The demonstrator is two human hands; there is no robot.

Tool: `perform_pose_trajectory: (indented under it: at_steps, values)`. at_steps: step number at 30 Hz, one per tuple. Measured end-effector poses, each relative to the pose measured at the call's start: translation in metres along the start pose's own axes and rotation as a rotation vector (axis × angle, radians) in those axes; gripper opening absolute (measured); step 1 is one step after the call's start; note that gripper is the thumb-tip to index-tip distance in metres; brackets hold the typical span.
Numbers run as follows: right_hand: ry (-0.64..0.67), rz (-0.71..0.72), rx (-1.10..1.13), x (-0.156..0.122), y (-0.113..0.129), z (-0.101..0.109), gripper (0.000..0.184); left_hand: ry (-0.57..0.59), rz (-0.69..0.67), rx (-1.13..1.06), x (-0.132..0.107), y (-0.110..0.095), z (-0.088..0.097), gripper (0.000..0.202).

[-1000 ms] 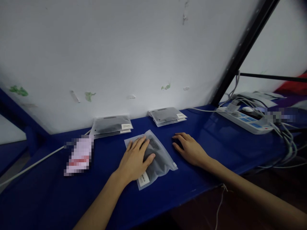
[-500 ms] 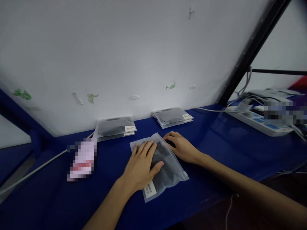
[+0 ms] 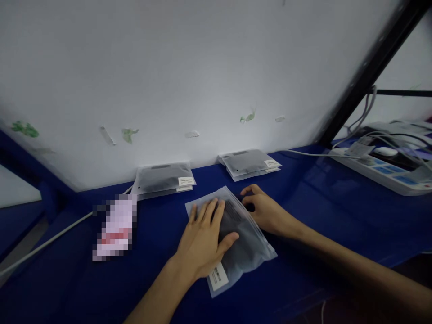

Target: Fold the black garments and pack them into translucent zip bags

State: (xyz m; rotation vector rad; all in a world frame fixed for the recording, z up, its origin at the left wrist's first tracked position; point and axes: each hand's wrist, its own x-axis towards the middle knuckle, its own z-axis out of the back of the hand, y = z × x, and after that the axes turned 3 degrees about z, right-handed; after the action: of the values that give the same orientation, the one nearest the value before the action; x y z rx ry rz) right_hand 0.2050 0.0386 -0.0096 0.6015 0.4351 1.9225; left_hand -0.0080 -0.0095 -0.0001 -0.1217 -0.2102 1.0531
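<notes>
A frosted zip bag (image 3: 249,252) with a dark item inside lies flat on the blue table. Spread across its left part, my left hand (image 3: 204,243) presses it down with the fingers apart. A white barcode label (image 3: 218,276) shows just below that hand. My right hand (image 3: 265,211) rests beside the bag's upper right edge, its fingers loosely curled and apart, with nothing visible in them. Whether its fingertips touch the bag is hard to tell. The zip slider (image 3: 271,248) sits at the lower right end of that edge.
Two stacks of similar bags, a left stack (image 3: 165,177) and a right stack (image 3: 251,162), lie against the white wall. A blurred pink item (image 3: 118,225) is at left over a white cable. At right, a power strip (image 3: 381,168) stands among tangled cables near a black post.
The view has shifted a little, so most things sit differently in the picture. My right hand has drawn slightly away from the bag's edge, its fingers curling. My left hand stays on the bag.
</notes>
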Motion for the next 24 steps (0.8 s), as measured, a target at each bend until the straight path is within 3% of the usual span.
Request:
perform_pose_trajectory:
  at_steps: [4, 7, 9, 13, 16, 20, 24]
  values:
    - [-0.099, -0.139, -0.207, -0.010, -0.040, 0.018, 0.036, 0.034, 0.030, 0.026, 0.001, 0.000, -0.003, 0.071]
    - [-0.145, -0.140, -0.362, -0.015, -0.069, 0.035, 0.034, 0.048, 0.037, 0.047, 0.001, 0.000, -0.002, 0.068]
    - [-0.206, -0.151, -0.485, -0.017, -0.076, 0.045, 0.029, 0.032, 0.010, 0.063, 0.000, 0.001, 0.000, 0.062]
    - [-0.285, -0.156, -0.628, -0.020, -0.057, 0.049, 0.039, 0.015, -0.105, 0.084, -0.002, 0.007, 0.006, 0.050]
    - [-0.145, -0.033, -0.585, -0.022, -0.032, 0.038, 0.041, 0.001, -0.135, 0.083, -0.003, 0.014, 0.010, 0.048]
    - [-0.008, 0.152, -0.559, -0.026, -0.004, 0.021, 0.041, -0.077, -0.050, 0.102, -0.002, 0.021, 0.013, 0.027]
    - [0.024, 0.168, -0.479, -0.025, 0.022, 0.016, 0.039, -0.163, 0.030, 0.180, 0.000, 0.024, 0.014, 0.022]
